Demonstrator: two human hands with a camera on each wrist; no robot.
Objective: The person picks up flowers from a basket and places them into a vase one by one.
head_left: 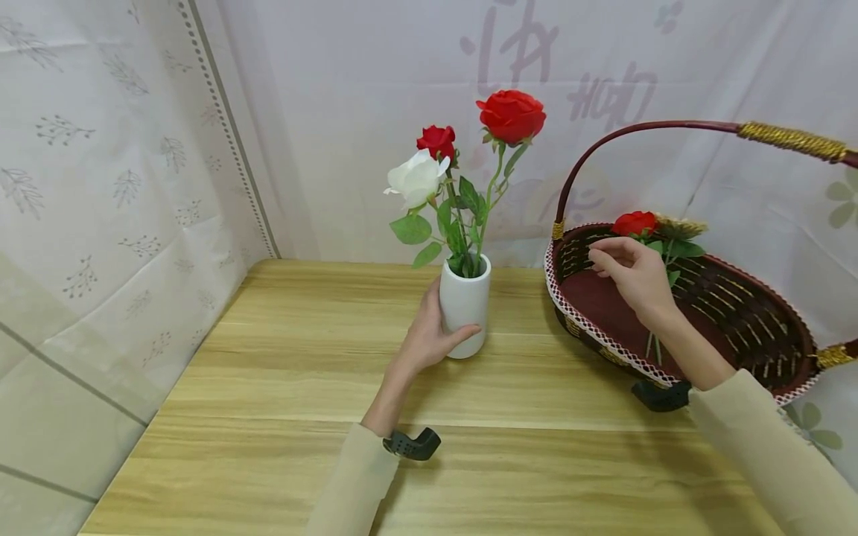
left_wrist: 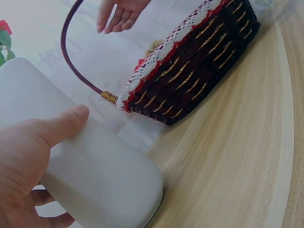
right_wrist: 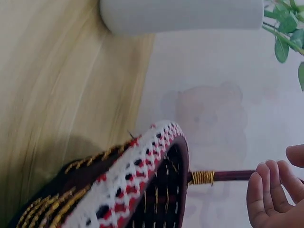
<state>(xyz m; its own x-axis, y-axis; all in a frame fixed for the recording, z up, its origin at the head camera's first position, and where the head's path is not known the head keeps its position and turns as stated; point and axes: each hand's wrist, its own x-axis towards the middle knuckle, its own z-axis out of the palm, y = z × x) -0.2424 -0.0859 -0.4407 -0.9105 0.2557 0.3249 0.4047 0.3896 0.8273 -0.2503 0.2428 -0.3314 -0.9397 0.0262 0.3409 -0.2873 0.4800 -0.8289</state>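
Observation:
My left hand (head_left: 429, 339) grips a white vase (head_left: 464, 301) standing on the wooden table (head_left: 268, 387), thumb across its front. The left wrist view shows that thumb (left_wrist: 57, 126) pressed on the vase (left_wrist: 99, 171). Two red roses (head_left: 512, 115) and a white rose (head_left: 415, 179) stand in the vase. My right hand (head_left: 630, 272) hovers over the dark woven basket (head_left: 590, 329), fingers loosely curled and holding nothing, just in front of a red rose (head_left: 634, 222) lying in the basket. In the right wrist view the relaxed fingers (right_wrist: 273, 194) hang beside the basket handle (right_wrist: 223, 176).
The basket's tall arched handle (head_left: 637, 130) rises over my right hand. White patterned curtains (head_left: 134, 186) close off the back and left. The table's left half and front lie bare. The vase's base (right_wrist: 180, 14) stands a short way left of the basket rim (right_wrist: 128, 185).

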